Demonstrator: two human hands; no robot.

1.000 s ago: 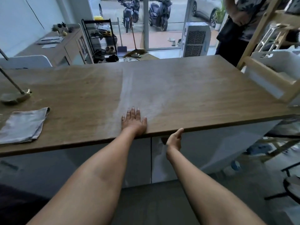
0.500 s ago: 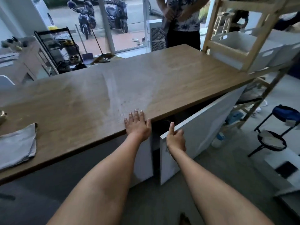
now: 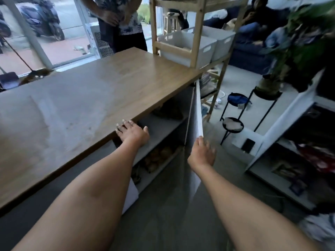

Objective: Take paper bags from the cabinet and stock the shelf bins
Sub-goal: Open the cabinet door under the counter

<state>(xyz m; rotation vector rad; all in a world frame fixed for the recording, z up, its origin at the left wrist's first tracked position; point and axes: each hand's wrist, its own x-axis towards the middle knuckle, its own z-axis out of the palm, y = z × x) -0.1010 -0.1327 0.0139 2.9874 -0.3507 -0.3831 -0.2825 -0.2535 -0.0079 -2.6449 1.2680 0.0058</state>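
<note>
The white cabinet door (image 3: 198,113) under the wooden counter (image 3: 87,98) stands swung wide open. My right hand (image 3: 202,153) grips its free edge. My left hand (image 3: 133,133) rests flat on the counter's front edge, fingers apart, holding nothing. Inside the cabinet, brown paper bags (image 3: 157,156) lie on the lower shelf, and a darker brown bundle (image 3: 169,110) sits on the upper shelf. Two white bins (image 3: 183,46) stand on the wooden shelf rack (image 3: 196,29) at the counter's far right end.
A person (image 3: 119,20) stands behind the counter's far end. Black round stools (image 3: 233,125) and a potted plant (image 3: 293,57) stand right of the cabinet. A white low shelf unit (image 3: 286,120) with items is at right. Grey floor lies below.
The cabinet door has swung from closed to wide open under my right hand. My view has turned right, showing the cabinet's shelves and the bins. My left hand stayed on the counter edge.
</note>
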